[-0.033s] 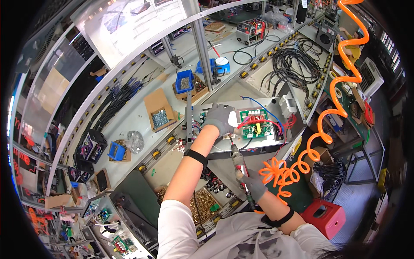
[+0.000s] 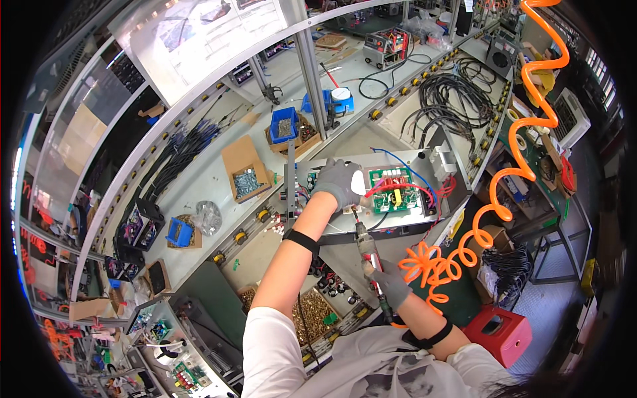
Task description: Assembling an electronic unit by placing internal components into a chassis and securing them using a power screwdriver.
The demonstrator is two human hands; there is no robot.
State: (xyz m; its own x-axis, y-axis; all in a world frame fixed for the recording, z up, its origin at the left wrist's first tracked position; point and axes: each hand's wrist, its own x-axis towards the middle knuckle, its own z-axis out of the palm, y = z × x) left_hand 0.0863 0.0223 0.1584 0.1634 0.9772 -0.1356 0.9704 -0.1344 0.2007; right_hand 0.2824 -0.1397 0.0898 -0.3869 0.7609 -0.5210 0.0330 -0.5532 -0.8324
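Observation:
My right hand (image 2: pixel 391 284), in a grey glove, grips an air screwdriver (image 2: pixel 366 249) with a grey and red body. The tool's tip points up at the near side of an open metal chassis (image 2: pixel 415 222), just below my left hand. My left hand (image 2: pixel 340 182), gloved too, is over the left part of the chassis with fingers curled down. What those fingers hold is hidden beneath the glove. Right of it sits a green circuit board (image 2: pixel 391 191) with red wires (image 2: pixel 418 189) across it. A blue wire (image 2: pixel 408 157) arcs behind the board.
A coiled orange air hose (image 2: pixel 491 212) hangs on the right. Screws fill a cardboard box (image 2: pixel 245 179), with blue bins (image 2: pixel 284 126) farther back. Brass parts (image 2: pixel 315 315) lie in a tray near me. Black cables (image 2: pixel 454 99) are heaped at the far right. A red stool (image 2: pixel 507 338) stands low right.

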